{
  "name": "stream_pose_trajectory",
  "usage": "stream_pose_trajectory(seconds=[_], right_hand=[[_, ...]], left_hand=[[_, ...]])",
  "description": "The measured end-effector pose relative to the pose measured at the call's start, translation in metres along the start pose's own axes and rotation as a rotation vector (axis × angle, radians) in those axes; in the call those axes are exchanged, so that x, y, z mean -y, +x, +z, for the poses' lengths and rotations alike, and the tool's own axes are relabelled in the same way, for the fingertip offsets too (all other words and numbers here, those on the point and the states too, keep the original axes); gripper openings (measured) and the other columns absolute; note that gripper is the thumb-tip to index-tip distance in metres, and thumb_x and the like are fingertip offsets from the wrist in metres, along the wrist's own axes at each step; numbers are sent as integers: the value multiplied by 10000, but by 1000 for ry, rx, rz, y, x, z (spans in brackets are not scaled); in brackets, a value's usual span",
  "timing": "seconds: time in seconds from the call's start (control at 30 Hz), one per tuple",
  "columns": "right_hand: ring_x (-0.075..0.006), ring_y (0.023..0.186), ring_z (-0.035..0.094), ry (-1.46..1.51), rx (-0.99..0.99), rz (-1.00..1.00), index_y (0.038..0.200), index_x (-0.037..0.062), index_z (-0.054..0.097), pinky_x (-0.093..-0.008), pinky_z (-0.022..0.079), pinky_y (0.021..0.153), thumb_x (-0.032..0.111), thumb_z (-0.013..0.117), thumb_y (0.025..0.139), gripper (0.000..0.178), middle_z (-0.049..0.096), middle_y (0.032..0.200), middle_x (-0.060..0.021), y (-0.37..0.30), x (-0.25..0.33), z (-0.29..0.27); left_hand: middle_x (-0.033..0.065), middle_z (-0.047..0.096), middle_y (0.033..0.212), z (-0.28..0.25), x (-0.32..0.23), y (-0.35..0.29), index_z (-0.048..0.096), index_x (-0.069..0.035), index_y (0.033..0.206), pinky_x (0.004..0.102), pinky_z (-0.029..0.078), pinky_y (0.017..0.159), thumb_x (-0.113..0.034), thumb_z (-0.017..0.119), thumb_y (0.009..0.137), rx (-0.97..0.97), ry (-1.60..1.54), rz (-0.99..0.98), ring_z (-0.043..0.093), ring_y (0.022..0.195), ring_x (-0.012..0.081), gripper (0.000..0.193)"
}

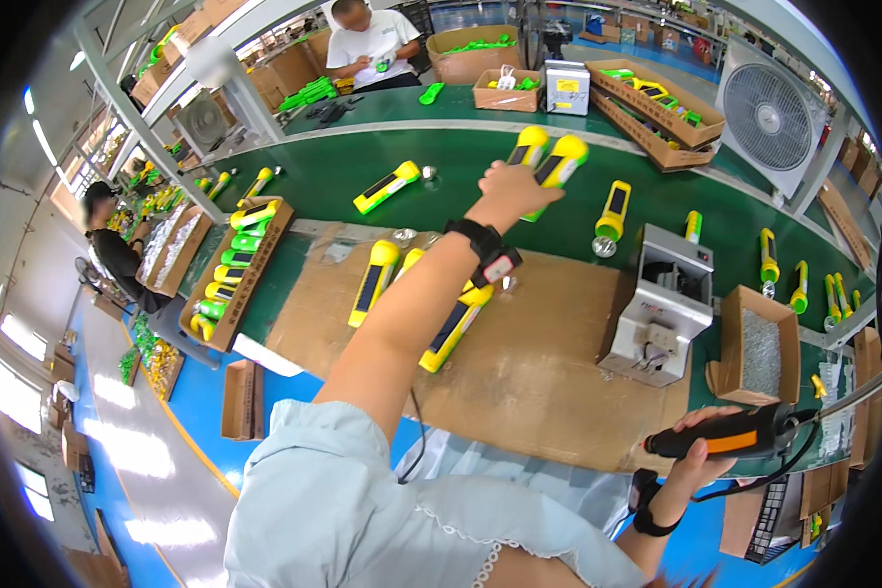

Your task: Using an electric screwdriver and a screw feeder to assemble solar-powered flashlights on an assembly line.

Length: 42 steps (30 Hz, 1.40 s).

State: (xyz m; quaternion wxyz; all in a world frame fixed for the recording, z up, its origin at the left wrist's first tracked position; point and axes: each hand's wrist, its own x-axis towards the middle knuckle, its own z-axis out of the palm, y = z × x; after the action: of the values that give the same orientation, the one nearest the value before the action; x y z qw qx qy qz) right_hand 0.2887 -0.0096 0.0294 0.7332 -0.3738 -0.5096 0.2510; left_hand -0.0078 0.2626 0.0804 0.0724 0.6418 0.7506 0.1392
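Note:
My left hand [509, 190] reaches out over the green belt, its fingers closed around the bodies of two yellow-and-green flashlights [564, 160] with dark panels. Part of both bodies is hidden behind the hand. Low at the right, my right hand [694, 459] grips a black-and-orange electric screwdriver [735, 443], its tip pointing left and a cable trailing from its rear. Under my left forearm, several more flashlights [373, 284] lie on a brown cardboard sheet [529, 353]. Another flashlight [387, 187] rests on the belt beside a small round silvery part [428, 172].
A grey metal machine [660, 314] stands on the bench's right, next to a carton of clear small parts [760, 348]. At left sits a long box of flashlights [235, 269]. Two people [372, 44] work across the belt and far left. A fan [769, 118] stands back right.

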Motion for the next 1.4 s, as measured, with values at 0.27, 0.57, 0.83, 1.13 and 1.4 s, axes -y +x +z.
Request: stream_pose_trajectory(seconds=[0.27, 0.57, 0.83, 1.13, 1.4], right_hand=[[-161, 705, 526, 60, 3, 57, 1136, 7, 398, -268, 463, 626, 320, 734, 759, 594, 513, 813, -95, -12, -2, 6], [-159, 698, 558, 128, -21, -34, 1128, -10, 432, -275, 463, 625, 191, 676, 799, 456, 566, 819, -98, 1, 9, 21], [-88, 611, 567, 138, -149, -166, 978, 36, 507, -224, 467, 565, 118, 742, 760, 331, 593, 779, -20, 73, 6, 31], [-125, 566, 577, -8, -120, -183, 942, 25, 486, -249, 465, 519, 138, 700, 806, 278, 601, 737, -61, 96, -20, 49], [-105, 534, 556, -93, -124, -224, 909, 30, 491, -238, 448, 496, 158, 711, 794, 279, 584, 699, -38, 96, -23, 65]], left_hand=[[257, 517, 934, 40, 21, -215, 680, -62, 906, 448, 449, 750, -543, 685, 659, -69, -109, 289, 508, 912, 392, 541], [263, 414, 1195, 76, 41, -261, 588, 18, 963, 477, 337, 895, -297, 754, 629, -278, 49, 401, 397, 1113, 404, 488], [229, 547, 776, 50, 48, -283, 418, -178, 1330, 445, 484, 613, -144, 644, 754, 200, 63, 593, 575, 685, 389, 620], [112, 586, 630, 52, 38, -305, 416, -61, 1316, 324, 449, 511, -155, 735, 702, 682, -456, 606, 582, 540, 236, 699], [138, 531, 889, 79, 17, -301, 549, -13, 1056, 406, 404, 787, -323, 755, 663, -42, -251, 912, 506, 862, 321, 541]])
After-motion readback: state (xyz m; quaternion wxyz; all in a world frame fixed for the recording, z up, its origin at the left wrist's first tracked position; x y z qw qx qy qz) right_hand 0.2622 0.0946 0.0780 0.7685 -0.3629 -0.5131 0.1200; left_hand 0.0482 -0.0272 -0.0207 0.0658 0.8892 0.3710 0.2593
